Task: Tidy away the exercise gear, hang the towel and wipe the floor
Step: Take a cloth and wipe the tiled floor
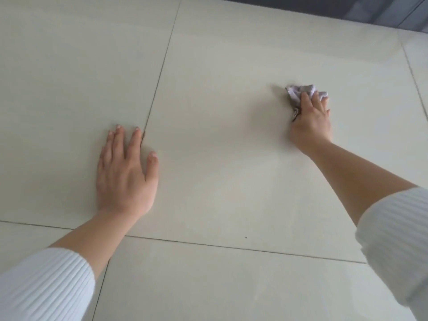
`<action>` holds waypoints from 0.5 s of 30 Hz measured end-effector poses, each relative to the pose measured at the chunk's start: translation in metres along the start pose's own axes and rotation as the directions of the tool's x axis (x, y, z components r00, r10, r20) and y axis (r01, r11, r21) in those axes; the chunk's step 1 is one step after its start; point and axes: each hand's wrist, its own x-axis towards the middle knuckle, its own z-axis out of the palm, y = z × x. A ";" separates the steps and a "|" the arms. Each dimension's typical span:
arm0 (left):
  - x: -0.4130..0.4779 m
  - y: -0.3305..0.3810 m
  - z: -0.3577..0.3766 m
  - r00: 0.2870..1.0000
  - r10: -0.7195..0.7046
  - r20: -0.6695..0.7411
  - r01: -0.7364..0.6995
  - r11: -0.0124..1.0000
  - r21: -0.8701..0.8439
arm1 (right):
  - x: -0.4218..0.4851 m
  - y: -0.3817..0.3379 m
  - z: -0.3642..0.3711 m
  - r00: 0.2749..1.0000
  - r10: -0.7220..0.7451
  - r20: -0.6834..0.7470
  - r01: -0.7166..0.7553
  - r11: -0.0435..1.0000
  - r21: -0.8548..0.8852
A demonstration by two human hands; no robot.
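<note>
The pale tiled floor has dark joints. The left hand lies flat, released; the right hand grasps a crumpled cloth.

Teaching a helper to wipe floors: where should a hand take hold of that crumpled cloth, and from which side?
Grip the crumpled cloth at its bunched middle, from above, near side, as the right hand does: fingers curled over the wad, pressing it to the floor. It is a loose heap with no firm edge, so a top grip likely keeps it gathered.
</note>
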 end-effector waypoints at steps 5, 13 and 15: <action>-0.002 0.000 -0.002 1.000 -0.020 0.015 0.020 1.000 0.007 | -0.027 -0.057 0.029 0.927 -0.373 0.035 0.368 0.925 0.094; 0.000 0.003 -0.007 0.997 -0.045 0.056 0.044 0.999 0.018 | -0.114 -0.036 0.017 0.607 -0.775 0.174 0.756 0.631 0.175; 0.000 0.004 -0.008 0.996 -0.058 0.070 0.057 0.998 0.026 | -0.087 -0.013 0.012 0.772 -0.626 0.106 0.613 0.779 0.131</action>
